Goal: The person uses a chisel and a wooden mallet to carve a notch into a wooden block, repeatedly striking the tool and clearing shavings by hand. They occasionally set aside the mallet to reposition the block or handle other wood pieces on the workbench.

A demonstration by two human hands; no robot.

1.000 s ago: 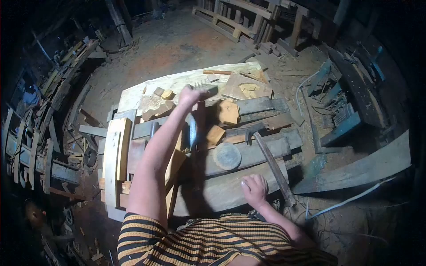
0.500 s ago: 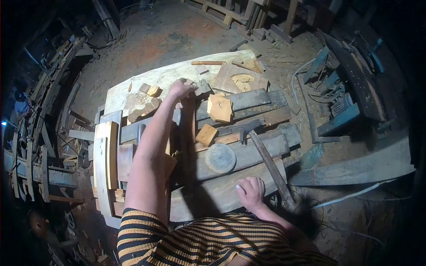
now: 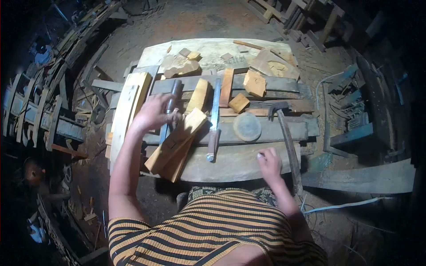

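– What's the left hand (image 3: 154, 111) up to?
– It's left of centre, its fingers bent over a dark round handle (image 3: 175, 91). I can't tell whether they grip it.
– What's beside it?
– Just to its right, two pale wooden pieces (image 3: 178, 141) lie crossed. Past them is a long blade (image 3: 216, 99) with a brown handle (image 3: 213, 138), near the centre.
– And the right hand (image 3: 270, 163)?
– Curled into a loose fist, right of centre below the grey disc (image 3: 247, 127). Nothing shows in it. The long-handled tool (image 3: 289, 148) lies just to its right.
– Has much been done?
– Some cutting, I'd judge: there are offcuts (image 3: 181, 68) at upper left of centre, and a board (image 3: 262, 60) with a rough yellowish patch at upper right.
– What's left?
– Can't say. The wooden pieces lie loose, and I see nothing joined.
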